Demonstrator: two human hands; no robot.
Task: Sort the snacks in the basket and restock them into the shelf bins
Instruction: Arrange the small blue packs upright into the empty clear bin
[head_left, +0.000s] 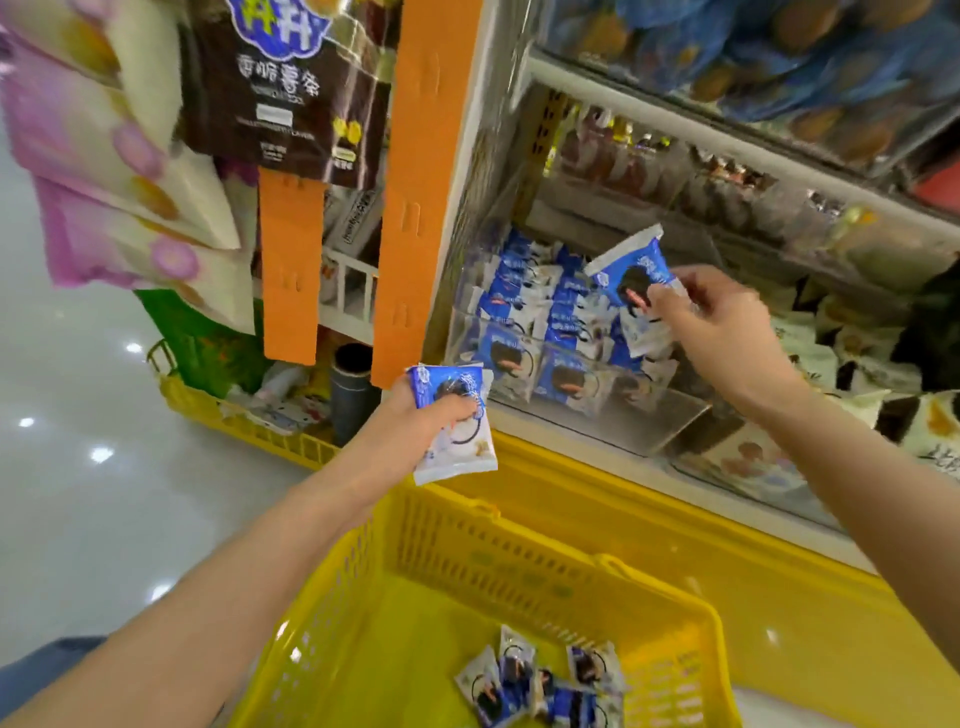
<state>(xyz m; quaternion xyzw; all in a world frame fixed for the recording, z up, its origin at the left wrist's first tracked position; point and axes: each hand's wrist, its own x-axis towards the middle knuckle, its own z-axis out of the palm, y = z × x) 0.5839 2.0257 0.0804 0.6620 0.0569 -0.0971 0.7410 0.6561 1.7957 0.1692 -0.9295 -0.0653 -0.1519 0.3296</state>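
Above the clear bin (524, 358) of matching blue packets, the right hand (711, 317) pinches a packet (631, 270) for dropping in, while the left hand (431, 415) grips the next packet (452, 421) ready over the yellow basket (519, 540).

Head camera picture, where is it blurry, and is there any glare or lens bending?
Head view: motion blur smears the pink hanging bags and the top shelf packs. Head view: lights glare as white spots on the floor. Head view: the wide lens leans the orange strip. Head view: the packet in the left hand looks fairly sharp.
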